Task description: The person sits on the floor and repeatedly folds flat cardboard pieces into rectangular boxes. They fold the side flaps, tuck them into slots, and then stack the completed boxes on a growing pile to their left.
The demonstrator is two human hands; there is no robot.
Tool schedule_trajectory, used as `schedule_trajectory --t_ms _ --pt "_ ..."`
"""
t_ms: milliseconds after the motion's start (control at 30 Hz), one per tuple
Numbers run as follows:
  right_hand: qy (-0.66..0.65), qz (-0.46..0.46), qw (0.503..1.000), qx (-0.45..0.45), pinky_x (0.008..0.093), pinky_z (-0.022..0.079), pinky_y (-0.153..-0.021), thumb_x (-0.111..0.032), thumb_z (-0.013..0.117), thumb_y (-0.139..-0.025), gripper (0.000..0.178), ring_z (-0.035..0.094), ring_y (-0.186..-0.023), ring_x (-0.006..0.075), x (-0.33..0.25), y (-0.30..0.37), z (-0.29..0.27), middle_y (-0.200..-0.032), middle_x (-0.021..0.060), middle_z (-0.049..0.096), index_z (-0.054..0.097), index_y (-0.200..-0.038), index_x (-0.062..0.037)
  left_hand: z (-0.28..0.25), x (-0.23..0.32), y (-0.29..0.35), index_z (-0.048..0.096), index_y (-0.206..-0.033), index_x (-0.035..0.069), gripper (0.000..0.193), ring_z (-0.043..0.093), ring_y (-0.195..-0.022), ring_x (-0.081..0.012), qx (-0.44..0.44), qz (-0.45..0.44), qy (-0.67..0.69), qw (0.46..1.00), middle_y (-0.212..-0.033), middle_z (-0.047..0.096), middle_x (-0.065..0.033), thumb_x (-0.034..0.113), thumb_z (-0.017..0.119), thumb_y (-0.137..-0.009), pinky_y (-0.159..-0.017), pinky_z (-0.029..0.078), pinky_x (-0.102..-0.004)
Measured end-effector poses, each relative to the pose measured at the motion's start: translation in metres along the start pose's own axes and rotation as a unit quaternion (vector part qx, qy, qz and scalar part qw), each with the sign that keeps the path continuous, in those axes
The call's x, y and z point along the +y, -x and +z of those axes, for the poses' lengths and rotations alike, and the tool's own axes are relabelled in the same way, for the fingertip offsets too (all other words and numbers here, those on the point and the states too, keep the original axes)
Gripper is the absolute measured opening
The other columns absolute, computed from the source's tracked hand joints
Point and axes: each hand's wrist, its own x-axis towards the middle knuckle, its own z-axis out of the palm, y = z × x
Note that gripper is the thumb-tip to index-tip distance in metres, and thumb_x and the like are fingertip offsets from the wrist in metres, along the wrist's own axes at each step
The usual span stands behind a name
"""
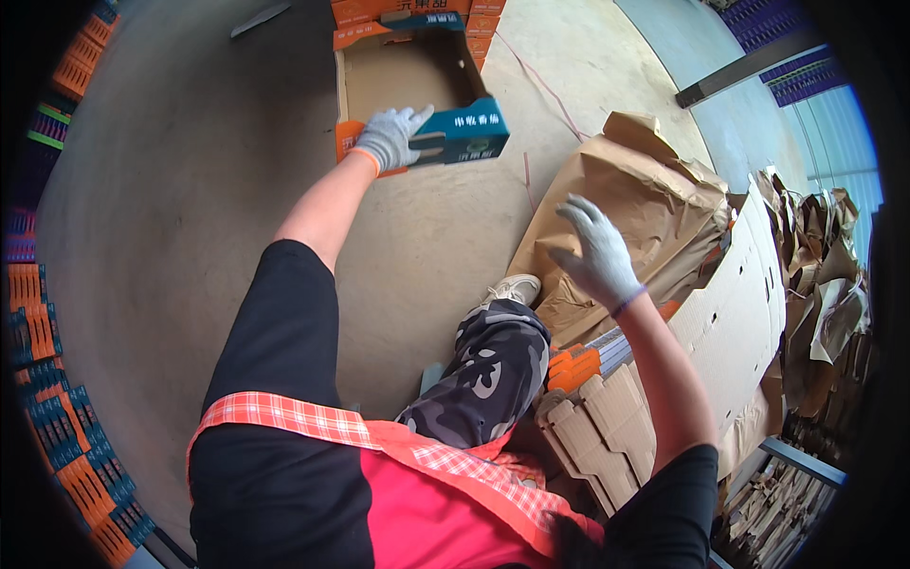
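An open-topped cardboard box (462, 137), teal and orange outside and plain brown inside, is at the upper middle. My left hand (387, 138), in a grey-white knit glove, grips its near wall at the left corner, with the arm stretched forward. My right hand (599, 248), gloved too, is raised with fingers apart and holds nothing. Beneath it, a large crumpled sheet of brown paper (626, 194) covers part of a pile. Flat, folded cardboard pieces (597, 431) lie stacked near my right forearm.
More orange boxes (485, 24) stand behind the held box. Box stacks (81, 465) line the far left. White cardboard sheets (725, 313) and crumpled paper (834, 275) fill the right side. A pink strap (545, 90) lies on the concrete floor (171, 237).
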Motion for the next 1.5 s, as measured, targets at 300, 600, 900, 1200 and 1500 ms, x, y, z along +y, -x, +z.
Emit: schedule_trajectory --t_ms 300,600,900,1200,1500 --pt "-0.013 0.148 0.989 0.01 0.0417 0.044 -0.1 -0.01 0.075 -0.072 0.044 0.054 -0.118 0.0357 -0.04 0.142 -0.016 -0.128 0.0173 0.056 0.062 -0.114 -0.0057 0.094 0.076 0.157 0.022 -0.152 0.016 0.099 0.023 -0.143 -0.0334 -0.355 -0.047 -0.036 0.933 -0.159 0.012 -0.0151 0.053 0.067 -0.073 -0.11 0.023 -0.06" --pt "-0.059 0.308 0.886 0.342 0.0396 0.046 -0.096 -0.01 0.069 -0.082 0.038 0.055 -0.117 0.0305 0.03 0.337 -0.059 -0.128 0.0163 0.057 0.06 -0.119 -0.0038 -0.02 0.207 0.087 0.051 -0.135 0.002 0.053 0.053 -0.124 -0.0276 0.049 0.149 0.5 0.852 -0.131 0.057 -0.0189 0.029 0.063 -0.091 -0.105 0.04 -0.0342" --pt "-0.286 0.689 0.559 0.363 0.0335 0.039 -0.101 -0.058 0.051 -0.092 0.068 0.053 -0.117 0.0241 0.132 0.567 -0.067 -0.127 0.0142 0.059 0.053 -0.132 -0.0031 -0.081 0.407 0.067 0.035 -0.143 -0.003 0.093 0.044 -0.131 -0.0376 -0.206 0.11 0.517 0.823 -0.137 0.049 -0.0264 0.07 0.045 -0.086 -0.108 0.033 -0.0393" --pt "-0.338 0.592 0.621 0.386 0.0339 0.041 -0.096 -0.056 0.05 -0.093 0.069 0.057 -0.105 0.0251 0.054 0.561 0.008 -0.116 0.0175 0.064 0.059 -0.122 0.006 -0.061 0.393 0.045 0.058 -0.127 0.005 0.071 0.06 -0.102 -0.0214 -0.346 -0.013 0.618 0.706 -0.114 0.065 -0.0122 0.062 0.057 -0.086 -0.095 0.045 -0.0348" --pt "-0.417 0.601 0.534 0.423 0.0313 0.044 -0.092 -0.038 0.054 -0.096 0.045 0.059 -0.104 0.0176 -0.025 0.618 0.04 -0.114 0.0081 0.065 0.06 -0.123 -0.0021 -0.064 0.399 0.135 0.054 -0.132 0.004 0.063 0.059 -0.108 -0.0208 -0.314 0.01 0.626 0.714 -0.123 0.061 -0.0122 0.051 0.058 -0.091 -0.095 0.046 -0.0327"
